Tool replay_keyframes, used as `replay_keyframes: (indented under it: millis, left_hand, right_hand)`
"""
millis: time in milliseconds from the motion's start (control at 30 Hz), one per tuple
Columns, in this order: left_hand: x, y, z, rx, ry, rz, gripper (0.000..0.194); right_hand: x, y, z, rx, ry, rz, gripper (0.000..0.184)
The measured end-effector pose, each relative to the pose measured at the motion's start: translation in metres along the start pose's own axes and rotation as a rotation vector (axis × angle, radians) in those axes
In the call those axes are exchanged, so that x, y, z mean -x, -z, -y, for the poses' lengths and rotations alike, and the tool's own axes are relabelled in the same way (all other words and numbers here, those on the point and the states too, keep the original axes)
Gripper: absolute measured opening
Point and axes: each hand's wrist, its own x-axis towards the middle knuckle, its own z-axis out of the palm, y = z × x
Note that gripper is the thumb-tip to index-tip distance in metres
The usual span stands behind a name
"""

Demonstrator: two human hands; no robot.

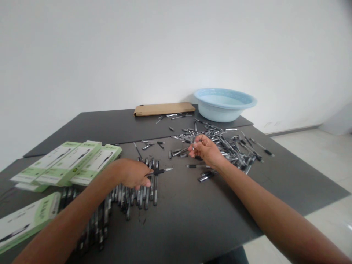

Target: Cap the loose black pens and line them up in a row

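Note:
In my left hand (136,175) is an uncapped pen (159,171) with a black grip, its pale tip pointing right. Beneath that hand, capped pens (143,196) lie side by side in a row. My right hand (205,148) is closed in a pinch at the near left edge of a loose heap of pen parts (233,150). Whatever sits between its fingertips is too small to name. A pen barrel with a dark grip (196,166) lies on the table just below the right hand.
Green and white pen boxes (59,161) are stacked at the left, with another box (30,220) nearer me. A light blue basin (224,104) stands at the back right beside a flat brown carton (165,108). Stray pen parts (152,142) dot the dark table (192,220).

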Motion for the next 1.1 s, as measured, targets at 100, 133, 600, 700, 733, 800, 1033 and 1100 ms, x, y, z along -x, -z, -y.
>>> replay_keyframes:
  millis: [100, 133, 600, 700, 733, 800, 1033, 1100]
  left_hand:
    - [-0.0003, 0.0000, -0.0007, -0.021, -0.006, -0.011, 0.022]
    - [-0.0008, -0.0002, -0.0006, -0.022, -0.005, -0.010, 0.021]
    - [-0.0039, -0.0007, 0.0004, -0.031, 0.010, 0.001, 0.022]
    - [-0.0040, -0.0010, -0.0001, -0.035, 0.001, 0.007, 0.025]
    - [-0.0041, -0.0012, -0.0003, -0.035, -0.001, 0.006, 0.026]
    - [-0.0043, -0.0015, -0.0010, -0.031, 0.010, 0.010, 0.026]
    - [-0.0055, -0.0020, -0.0026, -0.025, 0.011, 0.011, 0.026]
    - [-0.0055, -0.0016, -0.0031, -0.028, 0.017, 0.020, 0.028]
  right_hand:
    - [0.0000, -0.0002, 0.0014, -0.006, 0.003, -0.013, 0.036]
    - [-0.0001, -0.0001, 0.0015, -0.007, 0.004, -0.015, 0.036]
    - [-0.0023, 0.0034, 0.0003, 0.029, 0.037, -0.007, 0.037]
    - [-0.0027, 0.0045, 0.0003, 0.048, 0.053, -0.014, 0.037]
    - [-0.0027, 0.0046, 0.0005, 0.055, 0.053, -0.015, 0.036]
    - [-0.0025, 0.0046, 0.0010, 0.067, 0.048, -0.015, 0.036]
    - [-0.0030, 0.0050, -0.0008, 0.088, 0.085, -0.027, 0.033]
    - [-0.0028, 0.0047, -0.0006, 0.090, 0.101, -0.042, 0.031]
